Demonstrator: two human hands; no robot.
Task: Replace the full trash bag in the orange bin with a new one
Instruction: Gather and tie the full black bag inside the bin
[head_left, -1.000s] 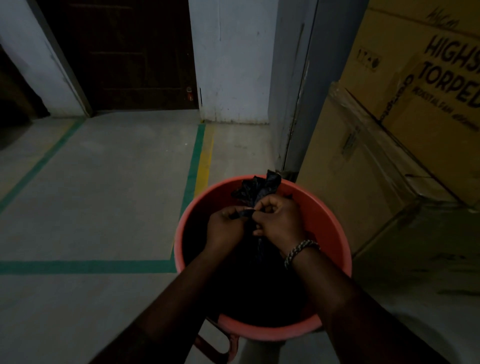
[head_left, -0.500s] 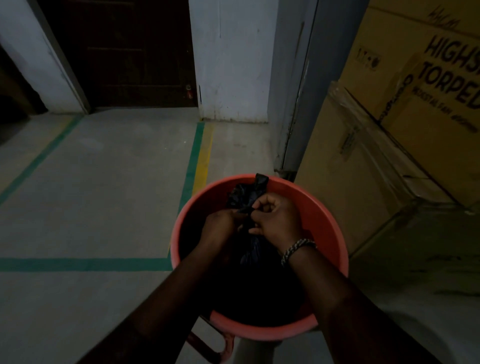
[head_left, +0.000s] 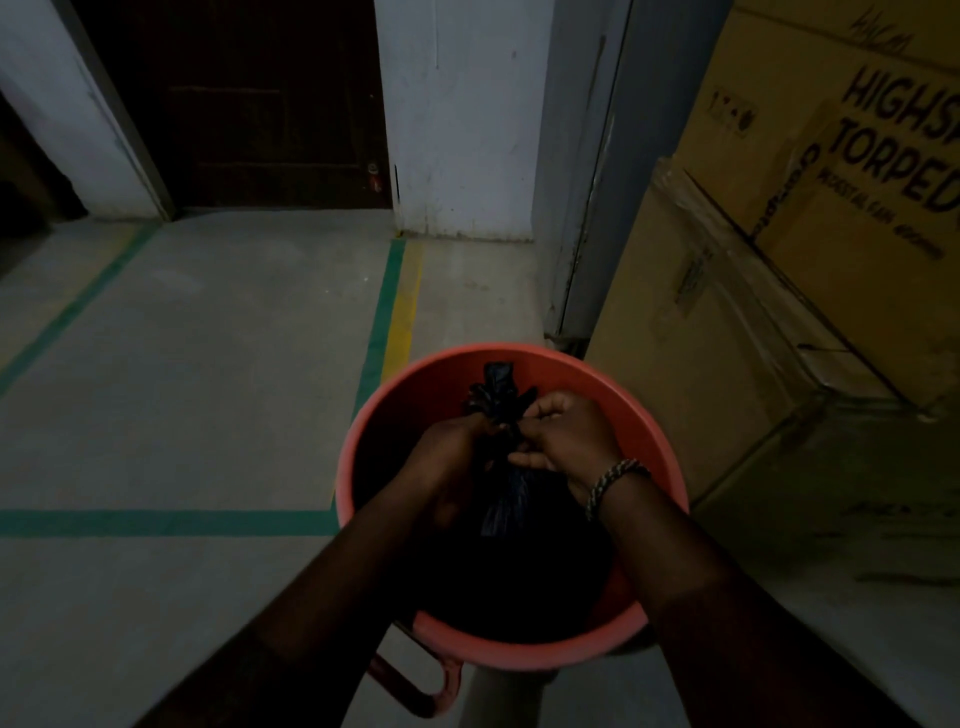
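Note:
An orange bin (head_left: 652, 447) stands on the concrete floor in front of me, its handle at the near rim. Inside it sits a full black trash bag (head_left: 511, 512) with its neck gathered upward; the loose top sticks up above my fingers. My left hand (head_left: 454, 449) grips the twisted neck from the left. My right hand (head_left: 566, 436), with a braided bracelet on the wrist, pinches the same neck from the right. Both hands are inside the bin's mouth. The bag's lower body is lost in shadow.
Stacked cardboard boxes (head_left: 810, 270) stand close on the right of the bin. A grey door frame (head_left: 587, 197) and white wall lie behind it. Green and yellow floor lines (head_left: 395, 312) run left of the bin. A dark wooden door (head_left: 249, 104) is at the back.
Both hands have sunk slightly lower into the bin while still working the bag's neck; the loose top now stands narrower and more tightly gathered.

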